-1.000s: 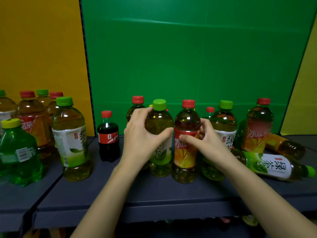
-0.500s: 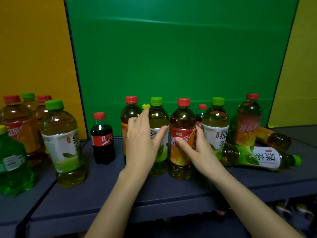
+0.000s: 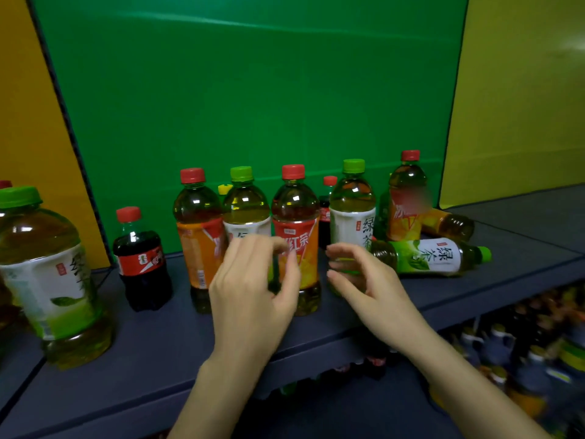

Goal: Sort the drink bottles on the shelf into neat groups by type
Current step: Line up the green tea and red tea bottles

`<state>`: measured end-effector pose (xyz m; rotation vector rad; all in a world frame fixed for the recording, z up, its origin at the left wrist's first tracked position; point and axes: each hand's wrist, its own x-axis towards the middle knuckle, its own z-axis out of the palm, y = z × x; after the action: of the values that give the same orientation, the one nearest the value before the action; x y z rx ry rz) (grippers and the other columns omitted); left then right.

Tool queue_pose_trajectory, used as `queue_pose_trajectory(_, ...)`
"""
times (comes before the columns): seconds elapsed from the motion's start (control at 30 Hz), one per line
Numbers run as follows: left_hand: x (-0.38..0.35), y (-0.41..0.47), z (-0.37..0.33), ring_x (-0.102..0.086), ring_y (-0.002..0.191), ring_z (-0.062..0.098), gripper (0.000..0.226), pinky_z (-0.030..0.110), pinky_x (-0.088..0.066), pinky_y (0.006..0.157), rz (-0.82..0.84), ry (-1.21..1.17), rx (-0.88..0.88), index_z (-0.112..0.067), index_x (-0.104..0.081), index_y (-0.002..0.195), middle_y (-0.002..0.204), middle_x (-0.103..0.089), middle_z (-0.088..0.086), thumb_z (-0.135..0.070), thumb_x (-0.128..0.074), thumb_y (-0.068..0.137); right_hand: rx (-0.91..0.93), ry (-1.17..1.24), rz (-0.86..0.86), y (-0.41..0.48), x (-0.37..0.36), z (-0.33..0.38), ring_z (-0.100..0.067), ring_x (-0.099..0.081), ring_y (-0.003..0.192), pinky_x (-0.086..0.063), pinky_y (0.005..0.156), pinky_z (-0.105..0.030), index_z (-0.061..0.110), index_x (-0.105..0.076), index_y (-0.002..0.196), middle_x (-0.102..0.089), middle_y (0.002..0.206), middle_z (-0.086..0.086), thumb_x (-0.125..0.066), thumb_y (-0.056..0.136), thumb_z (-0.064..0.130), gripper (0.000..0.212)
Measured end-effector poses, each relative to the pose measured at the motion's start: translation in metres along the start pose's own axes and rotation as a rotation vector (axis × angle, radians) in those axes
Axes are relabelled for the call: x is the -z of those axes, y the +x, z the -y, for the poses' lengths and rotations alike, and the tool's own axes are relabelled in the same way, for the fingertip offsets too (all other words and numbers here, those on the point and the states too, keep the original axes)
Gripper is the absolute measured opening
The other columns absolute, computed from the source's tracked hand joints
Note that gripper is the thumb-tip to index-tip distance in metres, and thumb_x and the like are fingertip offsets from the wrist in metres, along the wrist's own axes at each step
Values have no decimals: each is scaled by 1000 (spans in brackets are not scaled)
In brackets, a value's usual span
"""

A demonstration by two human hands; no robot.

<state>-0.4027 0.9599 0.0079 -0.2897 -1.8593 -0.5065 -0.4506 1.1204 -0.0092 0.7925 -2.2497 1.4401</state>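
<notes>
On the dark grey shelf (image 3: 158, 343) the red-capped tea bottle with the orange label (image 3: 296, 236) and the green-capped tea bottle with the white label (image 3: 245, 210) stand side by side near the back edge, so the types are mixed. The left hand (image 3: 253, 286) and the right hand (image 3: 370, 286) hover in front of them with fingers loosely curled, holding nothing, probably choosing. The left hand hides the green-capped bottle's lower part. A green-labelled bottle lying on its side (image 3: 430, 256) is toward the right edge.

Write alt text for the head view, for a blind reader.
The left hand and right hand hover, loosely curled, before a mixed row of upright tea bottles on a dark shelf. A cola stands left; one green tea lies right.
</notes>
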Motion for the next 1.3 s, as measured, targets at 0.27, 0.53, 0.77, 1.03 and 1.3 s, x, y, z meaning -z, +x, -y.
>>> queue_pose_trajectory(0.27,-50,-25,-58,-54,72,9,11,24,-44,59,236,-181,-130,-17,-61,81,76,-56,-8,-26,-56,85,-43,-126,-86,-17,84,-44,2,-62,88,-45,73,-8,21,-68,90,-69,90,11,-61,87,9,15)
queue_pose_trajectory(0.53,-153,-19,-98,-50,87,6,23,17,-38,73,381,-16,-123,-22,-56,98,91,-55,-10,-37,-53,81,-42,-205,-75,15,183,-98,5,-62,80,-43,65,-8,26,-68,82,-68,87,23,-62,86,12,16)
queue_pose_trajectory(0.77,-208,-6,-112,-46,110,9,62,18,-34,97,532,208,-64,-22,-49,121,117,-53,-8,-48,-56,66,-49,-237,44,61,238,-148,-2,-62,81,-47,72,-20,29,-67,81,-69,85,10,-62,86,13,17)
queue_pose_trajectory(1.03,-226,7,-96,-59,94,14,68,24,-30,91,624,415,-105,-21,-51,117,104,-58,-6,-36,-65,52,-144,-731,144,150,239,-199,-25,-47,122,-42,96,-38,12,-47,131,-51,133,-7,-54,88,44,53)
queue_pose_trajectory(1.3,-224,3,-94,-43,101,9,68,25,-27,94,641,401,-152,-21,-45,123,112,-54,-8,-40,-71,63,-493,-893,377,183,208,-221,-26,-54,114,-43,88,-31,10,-41,130,-54,127,-8,-66,74,56,76)
